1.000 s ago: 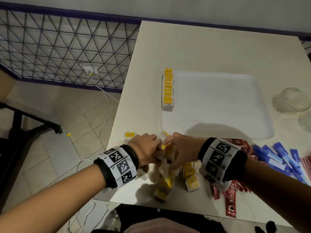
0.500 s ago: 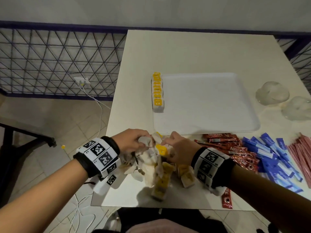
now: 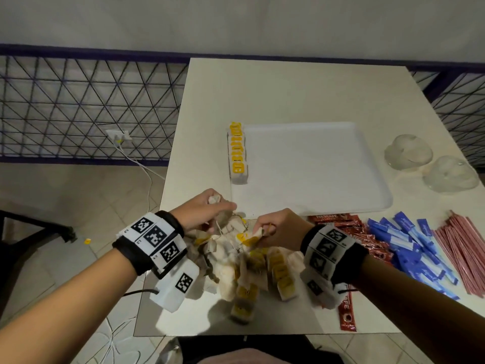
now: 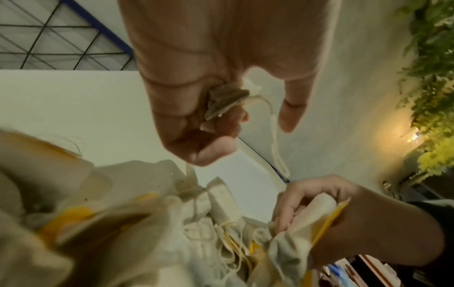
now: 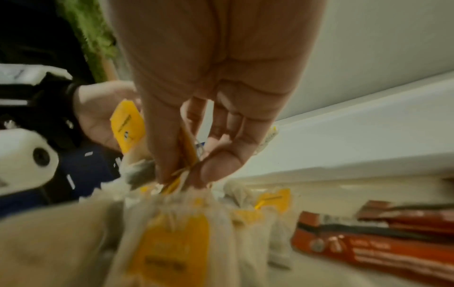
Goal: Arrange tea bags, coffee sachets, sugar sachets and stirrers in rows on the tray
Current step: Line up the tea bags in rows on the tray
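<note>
While tangled by strings | left hand [image 3: 203,210] pinches tea bag [image 4: 227,100] | right hand [image 3: 278,228] grips yellow-tagged bag [image 3: 250,239]

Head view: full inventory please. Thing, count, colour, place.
table: one, white, under everything
tray: one, white, mid table
row of tea bags: one row, yellow tags, along the tray's left edge; count unclear
pile of tea bags: many, white with yellow tags, near edge, strings tangled
coffee sachets: several, red, right of the pile
sugar sachets: many, blue, right of the coffee
stirrers: bundle, pink, far right
clear lids or bowls: two, right of the tray
left hand: holds a tea bag
right hand: pinches a tea bag and tag
</note>
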`<action>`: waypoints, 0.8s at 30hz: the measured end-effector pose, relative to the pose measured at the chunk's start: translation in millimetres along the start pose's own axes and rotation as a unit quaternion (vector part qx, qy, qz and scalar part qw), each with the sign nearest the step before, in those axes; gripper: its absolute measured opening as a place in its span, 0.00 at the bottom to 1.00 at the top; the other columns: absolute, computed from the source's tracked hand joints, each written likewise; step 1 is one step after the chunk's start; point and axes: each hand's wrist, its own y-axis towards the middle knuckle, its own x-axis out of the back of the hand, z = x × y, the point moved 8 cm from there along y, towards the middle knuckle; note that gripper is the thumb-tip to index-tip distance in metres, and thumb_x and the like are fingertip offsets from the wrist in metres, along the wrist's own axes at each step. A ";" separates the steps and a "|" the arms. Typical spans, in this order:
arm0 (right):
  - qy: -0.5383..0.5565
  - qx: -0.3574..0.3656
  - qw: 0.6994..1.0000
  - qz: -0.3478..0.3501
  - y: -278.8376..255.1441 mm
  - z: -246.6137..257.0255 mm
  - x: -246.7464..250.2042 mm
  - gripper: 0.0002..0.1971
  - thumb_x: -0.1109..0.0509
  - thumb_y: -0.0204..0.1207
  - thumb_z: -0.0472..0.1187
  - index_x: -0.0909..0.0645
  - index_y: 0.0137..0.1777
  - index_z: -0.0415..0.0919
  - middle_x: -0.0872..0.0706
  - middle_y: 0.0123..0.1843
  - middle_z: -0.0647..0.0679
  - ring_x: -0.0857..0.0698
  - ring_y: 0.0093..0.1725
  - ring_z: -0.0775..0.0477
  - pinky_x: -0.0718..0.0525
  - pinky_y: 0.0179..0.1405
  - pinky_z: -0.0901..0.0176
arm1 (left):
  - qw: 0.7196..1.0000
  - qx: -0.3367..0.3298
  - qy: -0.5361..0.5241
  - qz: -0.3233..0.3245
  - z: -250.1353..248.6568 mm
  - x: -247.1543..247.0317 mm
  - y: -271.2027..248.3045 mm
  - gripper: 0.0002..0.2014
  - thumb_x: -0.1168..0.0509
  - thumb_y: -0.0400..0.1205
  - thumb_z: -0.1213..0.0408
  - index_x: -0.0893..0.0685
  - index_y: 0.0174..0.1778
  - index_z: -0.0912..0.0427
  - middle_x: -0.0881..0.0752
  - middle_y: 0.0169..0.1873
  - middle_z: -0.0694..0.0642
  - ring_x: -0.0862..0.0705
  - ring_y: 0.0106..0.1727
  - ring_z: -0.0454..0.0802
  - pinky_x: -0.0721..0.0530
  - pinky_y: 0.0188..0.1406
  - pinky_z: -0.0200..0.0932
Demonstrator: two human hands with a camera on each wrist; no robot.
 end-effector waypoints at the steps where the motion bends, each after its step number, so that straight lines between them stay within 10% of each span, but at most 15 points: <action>1: 0.020 -0.025 0.999 0.017 0.1 -4.9 -1.2 0.12 0.19 0.62 0.33 0.14 0.44 0.30 0.18 0.23 0.65 0.22 0.27 0.69 0.28 0.33 0.81 | 0.999 0.021 -0.036 -0.003 2.0 0.0 1.5 0.09 0.34 0.81 0.59 0.26 0.42 0.59 0.29 0.25 0.52 0.29 0.19 0.45 0.28 0.20 0.36; 9: 0.248 -0.103 0.960 0.081 21.1 27.3 10.8 0.08 0.26 0.69 0.27 0.18 0.42 0.39 0.16 0.31 0.48 0.18 0.24 0.58 0.17 0.27 0.68 | 0.979 0.101 -0.166 0.067 12.6 -18.1 10.0 0.11 0.34 0.75 0.53 0.19 0.41 0.59 0.20 0.35 0.57 0.21 0.29 0.47 0.22 0.26 0.36; 14: 0.164 -0.125 0.979 0.015 46.6 33.6 18.4 0.08 0.25 0.71 0.36 0.20 0.48 0.39 0.18 0.36 0.44 0.20 0.24 0.55 0.17 0.31 0.61 | 0.923 0.117 -0.334 0.152 -0.2 -28.7 3.6 0.25 0.40 0.70 0.42 0.11 0.40 0.62 0.13 0.36 0.64 0.13 0.32 0.59 0.12 0.32 0.46; 24: 0.232 -0.151 0.961 -0.010 68.8 35.9 18.6 0.09 0.29 0.75 0.37 0.25 0.52 0.41 0.20 0.29 0.45 0.23 0.18 0.53 0.21 0.25 0.62 | 0.931 0.089 -0.352 0.040 3.5 17.0 6.2 0.18 0.37 0.74 0.48 0.15 0.46 0.61 0.13 0.33 0.58 0.13 0.30 0.49 0.14 0.26 0.39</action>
